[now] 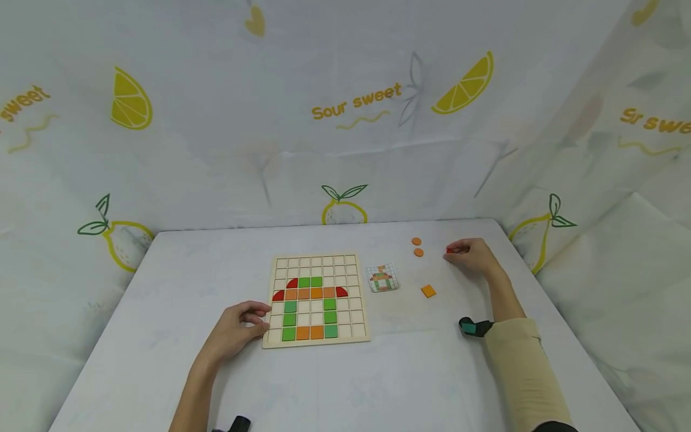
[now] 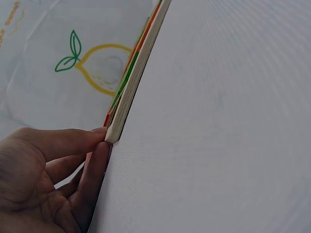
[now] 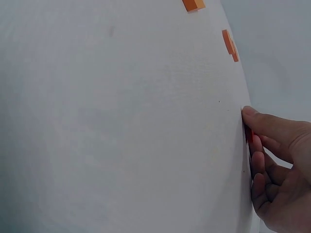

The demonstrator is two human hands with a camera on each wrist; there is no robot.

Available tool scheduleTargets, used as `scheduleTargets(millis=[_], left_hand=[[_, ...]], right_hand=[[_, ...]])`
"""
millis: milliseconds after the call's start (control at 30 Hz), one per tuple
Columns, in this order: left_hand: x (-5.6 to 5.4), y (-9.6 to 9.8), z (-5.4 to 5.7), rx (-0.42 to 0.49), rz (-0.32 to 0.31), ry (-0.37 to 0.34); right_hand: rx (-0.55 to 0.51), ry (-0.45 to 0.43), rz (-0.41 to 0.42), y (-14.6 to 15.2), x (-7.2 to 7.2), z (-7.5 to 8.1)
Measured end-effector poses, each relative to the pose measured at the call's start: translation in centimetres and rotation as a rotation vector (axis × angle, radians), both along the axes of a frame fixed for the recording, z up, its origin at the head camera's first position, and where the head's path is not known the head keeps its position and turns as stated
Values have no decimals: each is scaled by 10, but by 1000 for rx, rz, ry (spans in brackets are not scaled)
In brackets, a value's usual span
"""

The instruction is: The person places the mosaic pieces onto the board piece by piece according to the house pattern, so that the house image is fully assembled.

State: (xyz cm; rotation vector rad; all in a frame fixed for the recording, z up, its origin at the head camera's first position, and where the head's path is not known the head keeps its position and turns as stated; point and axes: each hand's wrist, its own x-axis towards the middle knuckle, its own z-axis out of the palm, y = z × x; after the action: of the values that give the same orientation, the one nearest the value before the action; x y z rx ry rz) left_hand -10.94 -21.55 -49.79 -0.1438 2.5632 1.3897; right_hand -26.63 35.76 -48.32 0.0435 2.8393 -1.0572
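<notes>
A square wooden grid board [image 1: 352,312] lies on the table, with green, orange and red tiles set in its cells. My left hand [image 1: 237,327] rests at the board's left edge, thumb and fingertips touching it; the left wrist view has this hand [image 2: 53,170] at the board's corner [image 2: 112,135]. Over at the table's right side, my right hand [image 1: 472,255] pinches a small red tile [image 1: 450,251] between thumb and fingers. In the right wrist view the red tile [image 3: 249,134] is mostly hidden by the fingers, so its shape cannot be made out.
A small picture card [image 1: 382,278] lies just right of the board. Two orange discs, the farther disc [image 1: 416,241] and the nearer disc [image 1: 418,252], lie left of my right hand. An orange square tile [image 1: 429,291] sits closer in. White printed cloth [image 1: 216,180] hangs behind the table.
</notes>
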Motion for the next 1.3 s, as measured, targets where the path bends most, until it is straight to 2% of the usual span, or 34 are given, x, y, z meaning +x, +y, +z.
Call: scheduleTargets(millis=[233,567,900,1300], left_hand=[[-1,0,1,-3,0,2],[-3,-2,3,-7,-1,10],[-3,-2,1,2,1,11],[-1,-1,0,-6,6,13]], right_hand=[[2,0,-7,-4,2,4],[-36,46,81,-30,0,15],[-82,78,242,-94,2,38],[-124,76,415,-176,10,44]])
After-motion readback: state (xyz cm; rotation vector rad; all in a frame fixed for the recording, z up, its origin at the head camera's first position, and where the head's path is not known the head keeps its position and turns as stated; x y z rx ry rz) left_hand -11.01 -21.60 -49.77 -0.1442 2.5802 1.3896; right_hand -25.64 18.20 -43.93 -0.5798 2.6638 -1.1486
